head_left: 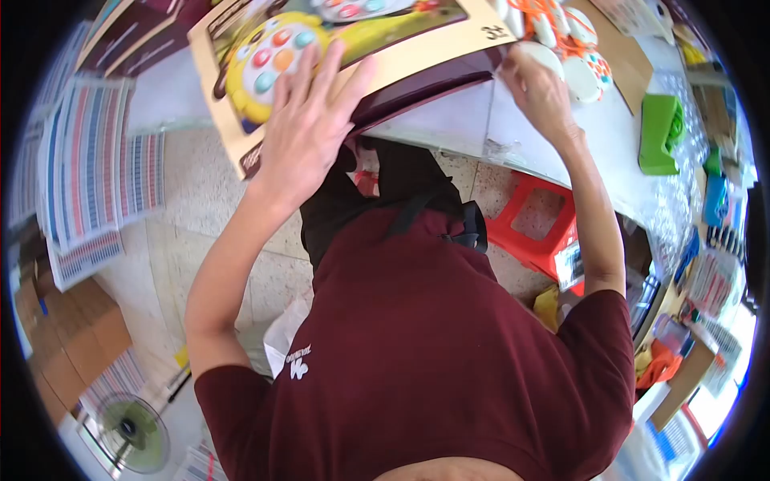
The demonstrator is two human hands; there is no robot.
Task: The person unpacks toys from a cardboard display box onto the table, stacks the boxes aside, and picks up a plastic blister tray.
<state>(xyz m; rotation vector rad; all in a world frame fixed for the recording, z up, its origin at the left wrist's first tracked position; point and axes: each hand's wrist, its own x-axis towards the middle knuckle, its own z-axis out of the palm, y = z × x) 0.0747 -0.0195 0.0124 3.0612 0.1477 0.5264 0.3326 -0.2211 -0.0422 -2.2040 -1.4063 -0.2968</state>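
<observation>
A toy box (417, 68) with a printed picture of a yellow toy and "3+" on its front lies tilted at the table's near edge. My left hand (309, 124) rests flat on its printed face, fingers spread. My right hand (539, 90) has its fingers curled together at the box's right corner, by the dark maroon side. The fingertips there are partly hidden. Just beyond my right hand lie several white round toy pieces (589, 76) with orange cords or strips.
A green plastic holder (661, 135) and bubble wrap (678, 200) are on the table's right side. Below the table stands a red stool (533, 220). Striped sheets (96, 160) hang at left, above cardboard boxes (76, 341) and a fan (128, 433). More maroon boxes (140, 40) stand at upper left.
</observation>
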